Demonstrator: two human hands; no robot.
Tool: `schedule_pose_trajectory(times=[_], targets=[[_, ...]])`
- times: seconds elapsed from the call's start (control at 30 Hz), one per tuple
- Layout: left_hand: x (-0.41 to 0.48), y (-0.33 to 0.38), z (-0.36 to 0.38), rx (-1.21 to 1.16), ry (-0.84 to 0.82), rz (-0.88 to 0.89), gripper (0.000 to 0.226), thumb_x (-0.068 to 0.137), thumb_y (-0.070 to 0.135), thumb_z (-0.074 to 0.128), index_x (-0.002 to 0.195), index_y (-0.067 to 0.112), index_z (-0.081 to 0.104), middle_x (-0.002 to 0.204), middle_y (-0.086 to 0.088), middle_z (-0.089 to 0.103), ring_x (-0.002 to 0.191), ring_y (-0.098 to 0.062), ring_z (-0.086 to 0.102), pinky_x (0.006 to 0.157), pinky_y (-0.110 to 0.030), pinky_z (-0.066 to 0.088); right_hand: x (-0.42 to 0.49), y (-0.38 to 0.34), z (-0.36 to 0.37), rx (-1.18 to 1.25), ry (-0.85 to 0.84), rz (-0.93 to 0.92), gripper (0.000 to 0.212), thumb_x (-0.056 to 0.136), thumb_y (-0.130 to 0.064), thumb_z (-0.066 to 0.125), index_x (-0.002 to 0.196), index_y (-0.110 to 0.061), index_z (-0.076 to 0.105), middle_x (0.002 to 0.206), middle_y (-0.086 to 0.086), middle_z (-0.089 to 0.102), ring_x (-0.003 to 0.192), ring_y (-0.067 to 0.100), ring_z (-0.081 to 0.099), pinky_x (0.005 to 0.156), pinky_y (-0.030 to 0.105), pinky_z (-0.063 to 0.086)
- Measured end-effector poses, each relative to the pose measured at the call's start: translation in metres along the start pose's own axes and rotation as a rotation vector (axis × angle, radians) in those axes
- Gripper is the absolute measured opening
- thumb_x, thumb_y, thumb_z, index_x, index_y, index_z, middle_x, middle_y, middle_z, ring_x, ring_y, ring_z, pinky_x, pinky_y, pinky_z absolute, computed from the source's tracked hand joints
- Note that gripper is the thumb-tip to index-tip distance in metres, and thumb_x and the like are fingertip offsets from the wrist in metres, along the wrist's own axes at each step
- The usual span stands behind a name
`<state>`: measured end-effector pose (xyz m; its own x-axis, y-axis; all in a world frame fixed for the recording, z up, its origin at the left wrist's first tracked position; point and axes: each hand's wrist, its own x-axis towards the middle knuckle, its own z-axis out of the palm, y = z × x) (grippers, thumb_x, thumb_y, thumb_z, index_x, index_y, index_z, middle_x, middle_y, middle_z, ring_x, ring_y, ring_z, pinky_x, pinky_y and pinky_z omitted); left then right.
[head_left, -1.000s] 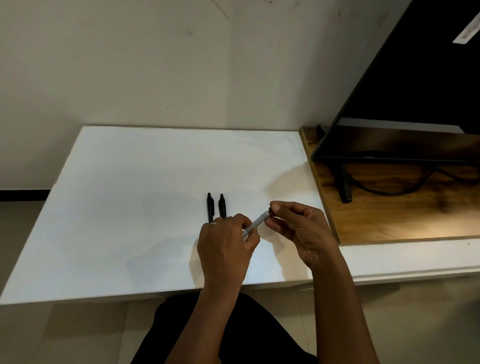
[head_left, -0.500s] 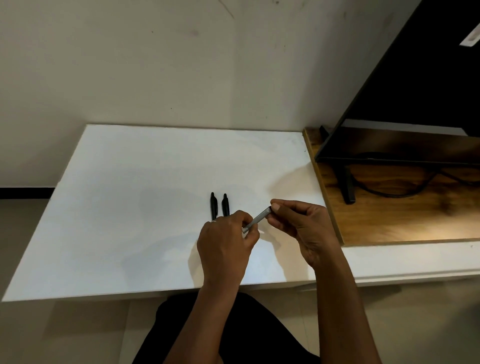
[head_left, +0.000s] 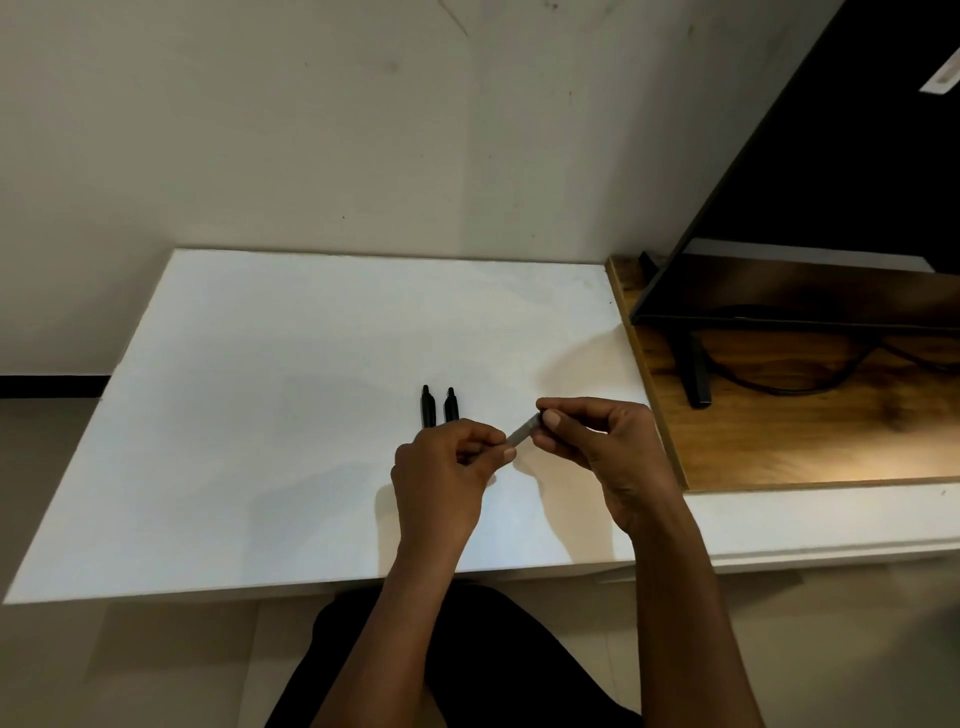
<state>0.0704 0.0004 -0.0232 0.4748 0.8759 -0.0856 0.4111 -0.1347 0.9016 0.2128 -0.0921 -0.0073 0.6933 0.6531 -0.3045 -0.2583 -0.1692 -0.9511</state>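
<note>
A slim grey pen (head_left: 522, 431) is held between both hands just above the white board (head_left: 260, 415). My left hand (head_left: 447, 478) pinches its near end with curled fingers. My right hand (head_left: 597, 452) pinches its far end between thumb and fingertips. Only a short stretch of the pen shows between the hands. Two black pens (head_left: 439, 406) lie side by side on the board just beyond my left hand, their near ends hidden behind it.
The white board reaches back to a pale wall. To the right lies a wooden surface (head_left: 779, 431) with a dark monitor (head_left: 831, 208), its stand foot (head_left: 693, 374) and a black cable (head_left: 805, 384). My dark-clothed lap (head_left: 467, 665) is below the table edge.
Both hands keep their hold on the grey pen and have barely moved. The visible stretch of pen between them looks slightly shorter. The two black pens have not moved.
</note>
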Motion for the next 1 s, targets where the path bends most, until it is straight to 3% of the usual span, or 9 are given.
schedule_pose_trajectory(times=[0.17,0.37,0.53,0.63,0.7,0.8,0.9,1.0], targets=[[0.004,-0.003,-0.005,-0.263,-0.026,-0.165,0.012,0.071,0.020,0.090,0.075,0.024,0.080,0.065,0.011,0.076,0.063,-0.003,0.073,0.053,-0.009,0.051,-0.001,0.000,0.014,0.033,-0.035,-0.054,0.020,0.088,0.005,0.069,0.103,-0.004,0.078,0.097,0.016,0.078,0.088,0.029,0.077,0.078,0.029,0.062],[0.004,-0.004,-0.008,-0.358,-0.030,-0.272,0.012,0.070,0.023,0.090,0.077,0.021,0.080,0.066,0.000,0.078,0.059,-0.018,0.074,0.065,-0.034,0.063,-0.001,0.005,0.028,0.084,-0.058,-0.023,0.027,0.089,0.001,0.069,0.115,-0.008,0.075,0.097,0.018,0.078,0.091,0.029,0.077,0.078,0.030,0.062],[0.006,-0.004,-0.010,-0.357,-0.067,-0.301,0.017,0.071,0.028,0.088,0.082,0.019,0.079,0.068,-0.001,0.078,0.060,-0.017,0.075,0.071,-0.040,0.065,0.001,0.013,0.041,0.041,0.018,-0.035,0.035,0.087,-0.005,0.074,0.121,-0.014,0.070,0.091,0.021,0.077,0.085,0.032,0.077,0.079,0.036,0.063],[0.007,-0.007,-0.013,-0.269,-0.015,-0.251,0.016,0.080,0.032,0.083,0.083,0.017,0.080,0.070,-0.002,0.078,0.064,-0.019,0.074,0.075,-0.044,0.063,0.004,0.018,0.045,0.022,0.109,-0.001,0.032,0.085,-0.005,0.077,0.115,-0.010,0.067,0.083,0.012,0.080,0.079,0.025,0.078,0.074,0.032,0.063],[0.010,-0.012,-0.017,-0.114,0.103,-0.204,0.015,0.083,0.033,0.079,0.082,0.018,0.079,0.070,0.002,0.076,0.070,-0.019,0.073,0.073,-0.038,0.059,0.007,0.022,0.046,-0.082,0.171,0.018,0.023,0.084,-0.004,0.076,0.106,-0.006,0.071,0.079,0.008,0.080,0.074,0.021,0.078,0.072,0.029,0.063],[0.012,-0.017,-0.027,0.090,0.233,-0.211,0.011,0.084,0.031,0.077,0.088,0.021,0.075,0.074,0.008,0.071,0.080,-0.018,0.070,0.063,-0.027,0.044,0.010,0.029,0.049,-0.347,0.209,-0.018,0.016,0.084,-0.006,0.074,0.099,-0.013,0.076,0.080,0.007,0.078,0.074,0.022,0.077,0.078,0.039,0.064],[0.014,-0.025,-0.033,0.163,0.197,-0.292,0.025,0.079,0.033,0.082,0.098,0.020,0.071,0.085,0.004,0.071,0.085,-0.019,0.066,0.067,-0.026,0.039,0.011,0.033,0.055,-0.518,0.234,-0.062,0.016,0.086,-0.010,0.072,0.100,-0.015,0.078,0.086,0.004,0.077,0.078,0.021,0.074,0.082,0.041,0.061],[0.016,-0.030,-0.033,0.187,0.187,-0.325,0.029,0.077,0.032,0.084,0.098,0.018,0.071,0.082,0.004,0.070,0.087,-0.021,0.067,0.068,-0.027,0.039,0.012,0.033,0.060,-0.599,0.250,-0.087,0.012,0.087,-0.011,0.071,0.096,-0.014,0.079,0.086,0.003,0.077,0.080,0.019,0.073,0.083,0.040,0.060]])
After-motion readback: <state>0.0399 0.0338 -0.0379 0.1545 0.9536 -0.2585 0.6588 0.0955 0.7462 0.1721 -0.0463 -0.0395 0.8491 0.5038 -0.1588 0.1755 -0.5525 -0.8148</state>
